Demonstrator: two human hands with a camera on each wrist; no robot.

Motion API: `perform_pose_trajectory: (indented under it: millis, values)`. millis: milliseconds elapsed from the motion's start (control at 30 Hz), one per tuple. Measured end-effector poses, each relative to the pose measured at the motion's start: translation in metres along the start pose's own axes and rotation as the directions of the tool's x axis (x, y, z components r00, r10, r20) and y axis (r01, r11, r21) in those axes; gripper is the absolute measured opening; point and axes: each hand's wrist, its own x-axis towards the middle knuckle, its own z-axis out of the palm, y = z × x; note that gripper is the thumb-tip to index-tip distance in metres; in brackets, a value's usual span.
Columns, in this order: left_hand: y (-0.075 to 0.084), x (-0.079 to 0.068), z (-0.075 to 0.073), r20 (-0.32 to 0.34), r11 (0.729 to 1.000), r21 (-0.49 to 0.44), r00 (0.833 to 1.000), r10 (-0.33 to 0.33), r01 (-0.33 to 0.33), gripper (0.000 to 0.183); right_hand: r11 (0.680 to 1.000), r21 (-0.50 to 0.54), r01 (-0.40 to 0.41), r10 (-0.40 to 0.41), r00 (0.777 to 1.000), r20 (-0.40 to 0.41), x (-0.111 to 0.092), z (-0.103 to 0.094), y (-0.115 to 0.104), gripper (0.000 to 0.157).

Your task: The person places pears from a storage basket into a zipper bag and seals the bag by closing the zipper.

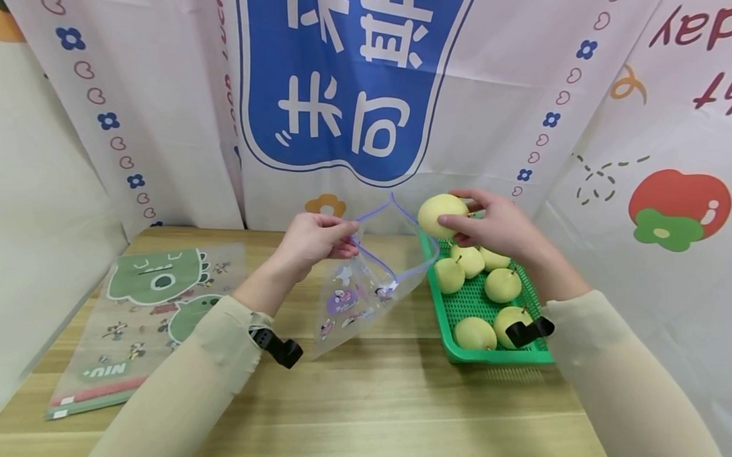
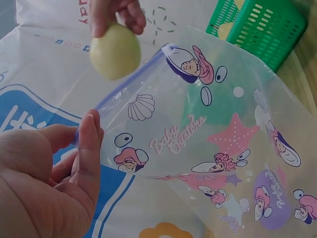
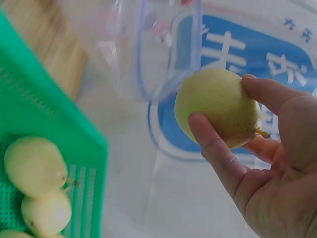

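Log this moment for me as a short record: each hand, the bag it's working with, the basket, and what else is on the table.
left hand: pinches the rim of a clear printed bag
right hand: holds a pear in its fingers
held pear: outside the bag, near its mouth
bag mouth: open, edged in purple
bag contents: no pear seen inside
basket: green, right of the bag, with several loose pears in it
also on table: flat printed plastic at left; one bag or several, unclear
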Motion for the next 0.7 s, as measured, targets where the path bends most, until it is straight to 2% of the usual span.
perform_pose_trajectory:
  millis: [267, 700]
  values:
    - [-0.001, 0.0, 0.006, 0.003, 1.0, 0.007, 1.0, 0.003, -0.003, 0.031, 0.998, -0.026, 0.049, -0.048, 0.997, 0.062, 0.002, 0.022, -0.021, 0.069]
    - [-0.001, 0.001, 0.022, 0.019, 1.0, -0.013, 1.0, -0.006, 0.006, 0.03, 0.981, -0.185, 0.061, -0.033, 0.988, 0.148, 0.003, 0.036, -0.025, 0.063]
